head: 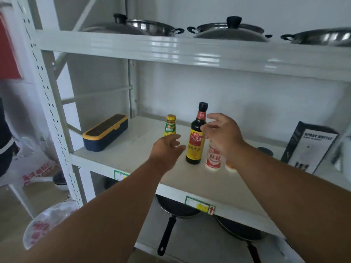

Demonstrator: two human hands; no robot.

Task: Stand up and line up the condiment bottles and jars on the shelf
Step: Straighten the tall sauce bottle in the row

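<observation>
On the middle shelf (133,149) a tall dark soy sauce bottle (196,137) stands upright. A small yellow-green bottle (170,126) stands behind it to the left. Right of the soy sauce stands a white jar with a red label (213,158), and beside that an orange-bottomed jar (230,168) mostly hidden by my right wrist. My left hand (167,150) hovers in front of the small bottle with loose fingers, holding nothing. My right hand (222,135) hangs over the white jar, fingers spread and relaxed, touching no bottle that I can see.
A navy box with a yellow rim (105,132) sits at the shelf's left. A black spray bottle carton (307,149) leans at the right. Lidded steel pots (229,28) fill the upper shelf. Frying pans (171,221) lie on the lower shelf. Bags lie on the floor at left.
</observation>
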